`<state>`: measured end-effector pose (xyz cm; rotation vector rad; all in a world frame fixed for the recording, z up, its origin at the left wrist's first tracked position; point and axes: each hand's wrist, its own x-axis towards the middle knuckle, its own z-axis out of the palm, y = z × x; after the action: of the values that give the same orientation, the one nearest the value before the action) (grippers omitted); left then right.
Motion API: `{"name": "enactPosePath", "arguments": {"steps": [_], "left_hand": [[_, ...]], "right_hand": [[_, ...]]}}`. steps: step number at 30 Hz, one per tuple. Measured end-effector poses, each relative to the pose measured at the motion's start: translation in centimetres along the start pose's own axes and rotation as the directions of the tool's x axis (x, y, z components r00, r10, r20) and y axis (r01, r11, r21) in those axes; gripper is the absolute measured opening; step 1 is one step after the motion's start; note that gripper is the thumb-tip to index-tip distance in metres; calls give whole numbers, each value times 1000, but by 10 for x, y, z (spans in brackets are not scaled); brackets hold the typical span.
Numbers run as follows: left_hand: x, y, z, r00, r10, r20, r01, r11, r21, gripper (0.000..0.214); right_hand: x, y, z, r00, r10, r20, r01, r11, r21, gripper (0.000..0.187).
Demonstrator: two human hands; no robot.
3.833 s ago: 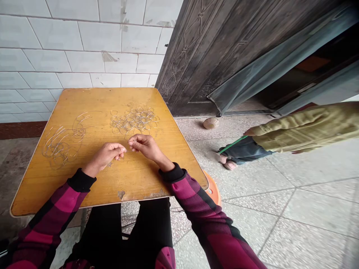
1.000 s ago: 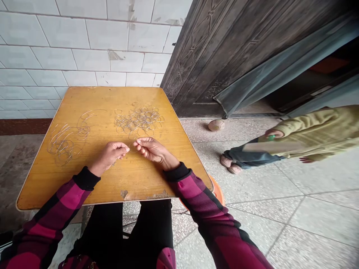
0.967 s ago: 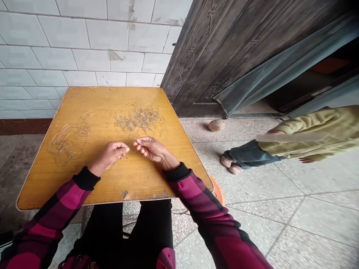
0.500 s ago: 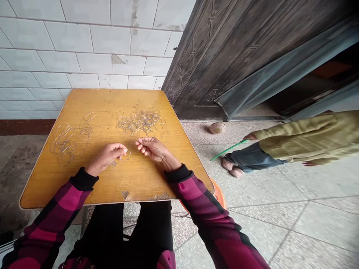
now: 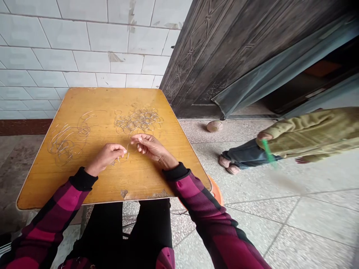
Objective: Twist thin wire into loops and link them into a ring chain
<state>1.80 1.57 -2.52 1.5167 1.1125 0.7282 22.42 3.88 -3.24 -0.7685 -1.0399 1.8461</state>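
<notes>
My left hand (image 5: 108, 156) and my right hand (image 5: 148, 145) meet over the middle of a small wooden table (image 5: 92, 186). Both pinch a thin piece of bent wire (image 5: 126, 152) that runs between their fingertips. Just beyond my right hand lies a heap of small wire rings (image 5: 138, 120). A tangle of longer loose wire (image 5: 67, 140) lies to the left of my left hand. Both my sleeves are magenta and black plaid.
A white tiled wall stands behind the table and a dark carved door (image 5: 224, 48) to the right. Another person in an olive sleeve (image 5: 308, 130) swings a green stick (image 5: 268, 151) over the tiled floor. A small ball (image 5: 214, 126) lies by the door. An orange stool edge (image 5: 217, 192) shows under the table.
My hands have stayed together at the wire, the right one shifting slightly left, and the wire now shows bent between them. The other person's green stick has swung downward.
</notes>
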Motion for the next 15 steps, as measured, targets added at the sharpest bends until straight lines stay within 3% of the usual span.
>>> {"name": "enactPosePath", "arguments": {"steps": [5, 15], "left_hand": [[0, 1, 0, 1000, 25, 8, -24, 993, -115, 25], [-1, -1, 6, 999, 20, 30, -15, 986, -168, 21]], "right_hand": [[1, 6, 4, 994, 7, 112, -18, 995, 97, 29], [5, 15, 11, 993, -75, 91, 76, 997, -2, 24]]}}
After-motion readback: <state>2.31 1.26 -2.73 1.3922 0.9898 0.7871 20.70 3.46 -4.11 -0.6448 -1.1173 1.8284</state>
